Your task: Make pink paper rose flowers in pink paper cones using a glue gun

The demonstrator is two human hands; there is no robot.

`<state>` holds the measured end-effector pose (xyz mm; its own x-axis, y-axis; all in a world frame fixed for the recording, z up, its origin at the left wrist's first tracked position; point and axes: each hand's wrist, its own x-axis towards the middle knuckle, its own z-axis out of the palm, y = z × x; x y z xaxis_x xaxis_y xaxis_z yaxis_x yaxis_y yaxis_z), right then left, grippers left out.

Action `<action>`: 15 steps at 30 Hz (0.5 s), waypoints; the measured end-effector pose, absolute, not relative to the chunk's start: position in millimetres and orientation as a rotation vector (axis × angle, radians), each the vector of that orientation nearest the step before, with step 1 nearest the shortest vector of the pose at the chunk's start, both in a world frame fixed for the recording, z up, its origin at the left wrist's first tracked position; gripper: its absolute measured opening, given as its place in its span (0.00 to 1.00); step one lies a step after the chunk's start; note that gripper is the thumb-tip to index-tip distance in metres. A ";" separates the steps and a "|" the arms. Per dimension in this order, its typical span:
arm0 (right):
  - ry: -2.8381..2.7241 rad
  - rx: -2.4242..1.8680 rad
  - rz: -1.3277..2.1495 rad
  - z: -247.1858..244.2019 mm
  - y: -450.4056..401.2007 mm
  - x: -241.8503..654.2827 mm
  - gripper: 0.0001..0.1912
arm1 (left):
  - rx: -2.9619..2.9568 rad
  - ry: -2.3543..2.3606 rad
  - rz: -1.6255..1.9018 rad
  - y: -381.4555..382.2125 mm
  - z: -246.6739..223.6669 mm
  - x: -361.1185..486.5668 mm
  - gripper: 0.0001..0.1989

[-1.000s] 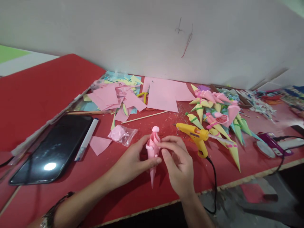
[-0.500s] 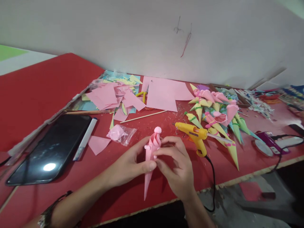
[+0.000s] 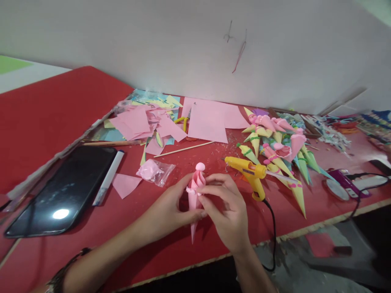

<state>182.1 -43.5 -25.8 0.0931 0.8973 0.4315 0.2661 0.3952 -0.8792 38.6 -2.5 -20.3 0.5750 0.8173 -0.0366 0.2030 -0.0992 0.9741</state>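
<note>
A pink paper cone point(image 3: 193, 200) with swirled folds at its mouth and a small pink clay ball point(image 3: 200, 167) on top points downward above the red table. My left hand point(image 3: 166, 207) is closed around the cone from the left, its thumb across the front. My right hand point(image 3: 229, 207) pinches a pink clay strip point(image 3: 191, 190) at the cone's right side, where the strip runs round below the folds. The fingertips cover part of that strip. Just behind my hands lies a clear plastic bag point(image 3: 154, 171) with pink clay in it.
A yellow glue gun point(image 3: 246, 167) lies right of my hands, its black cord over the table edge. Beyond it are piled several decorated cones point(image 3: 276, 142). A phone point(image 3: 64, 191) and a marker point(image 3: 108, 179) lie left. Pink paper sheets point(image 3: 207, 122) and a stick point(image 3: 183, 149) lie behind.
The cone has turned more upright, its tip shifting slightly up and right. The clay strip now shows further across the front, with my right fingers still at its right side.
</note>
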 end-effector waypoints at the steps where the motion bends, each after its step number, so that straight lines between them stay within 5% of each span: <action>1: -1.447 -1.122 0.651 -26.1 -43.7 182.3 0.12 | 1.644 0.875 0.643 -2.4 -21.3 38.6 0.25; 15: -1.497 -1.148 0.550 -26.8 -41.7 181.4 0.11 | 1.761 0.974 0.641 -4.0 -25.7 37.8 0.20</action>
